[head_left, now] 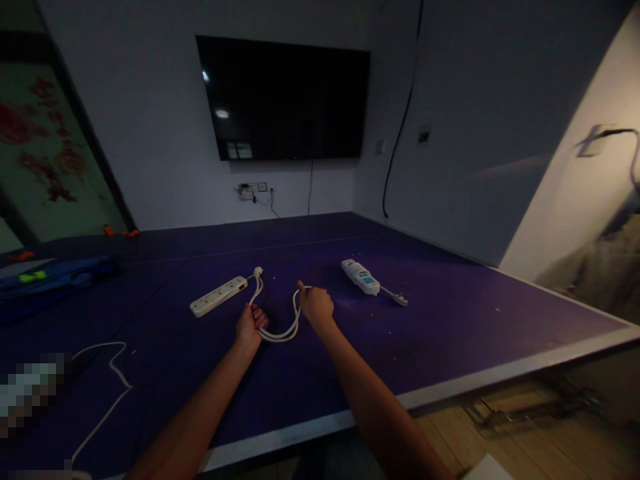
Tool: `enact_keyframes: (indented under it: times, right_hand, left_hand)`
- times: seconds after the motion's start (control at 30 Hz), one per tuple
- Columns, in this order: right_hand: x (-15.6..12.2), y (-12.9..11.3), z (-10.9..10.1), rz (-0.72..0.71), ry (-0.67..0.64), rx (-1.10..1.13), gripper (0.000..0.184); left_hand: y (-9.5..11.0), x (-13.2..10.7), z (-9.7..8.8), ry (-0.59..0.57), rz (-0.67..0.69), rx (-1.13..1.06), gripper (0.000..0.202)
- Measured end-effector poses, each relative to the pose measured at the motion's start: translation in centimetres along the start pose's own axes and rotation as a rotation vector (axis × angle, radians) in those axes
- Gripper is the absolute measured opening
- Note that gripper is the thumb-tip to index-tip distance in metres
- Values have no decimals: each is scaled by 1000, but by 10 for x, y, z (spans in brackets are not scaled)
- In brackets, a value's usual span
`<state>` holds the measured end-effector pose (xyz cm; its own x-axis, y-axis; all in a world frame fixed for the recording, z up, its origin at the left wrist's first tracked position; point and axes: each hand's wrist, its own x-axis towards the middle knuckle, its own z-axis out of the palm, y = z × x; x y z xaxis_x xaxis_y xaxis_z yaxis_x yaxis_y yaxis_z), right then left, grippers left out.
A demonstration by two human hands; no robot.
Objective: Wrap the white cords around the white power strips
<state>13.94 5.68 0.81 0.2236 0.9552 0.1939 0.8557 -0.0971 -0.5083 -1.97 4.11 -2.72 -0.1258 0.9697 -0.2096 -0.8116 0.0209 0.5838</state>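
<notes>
A white power strip (219, 297) lies on the purple tabletop, left of centre. Its white cord (280, 338) is doubled and sags in a loop between my two hands. My left hand (250, 323) is closed around the cord just right of the strip. The cord's plug end (258, 271) lies beyond that hand, beside the strip's far end. My right hand (316, 304) grips the other end of the loop, thumb up; its fingers are mostly hidden. Further right rests a second white power strip (361, 277) with its cord wound round it, its plug (401, 300) pointing right.
The purple table (425, 347) has a white front edge. A thin white cable (117, 367) trails at the left near a pixelated object (30, 387). Blue cloth (65, 277) lies at the far left. A television (290, 100) hangs on the wall behind, above wall sockets (262, 187).
</notes>
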Motion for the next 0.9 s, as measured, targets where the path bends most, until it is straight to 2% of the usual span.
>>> enact_keyframes:
  times: [0.1,0.43,0.53,0.63,0.7,0.8,0.9]
  right_hand:
    - [-2,1,4,-24,-56,-54,68]
    - [-7,2,14,-123,-130,-126,66]
    - [-14,-2,22,-166,-165,-164,56]
    - [-18,-6,30,-180,-157,-188,33]
    - [-18,-8,32,-174,-146,-191,26]
    - [-14,-8,33,-175,-133,-156,31]
    - [-7,-4,34,-176,-84,-53,45]
  left_hand:
    - [0,0,-1,-8,-6,-6,34]
    - [-4,0,-2,-14,-86,-9,35]
    - [-7,-1,0,-25,-105,-13,35]
    - [-8,-2,0,-35,-106,-16,34]
    - [-9,-2,-1,-40,-101,-13,32]
    - [-10,-1,-2,-38,-90,3,28]
    - [-11,1,-3,-25,-78,27,21]
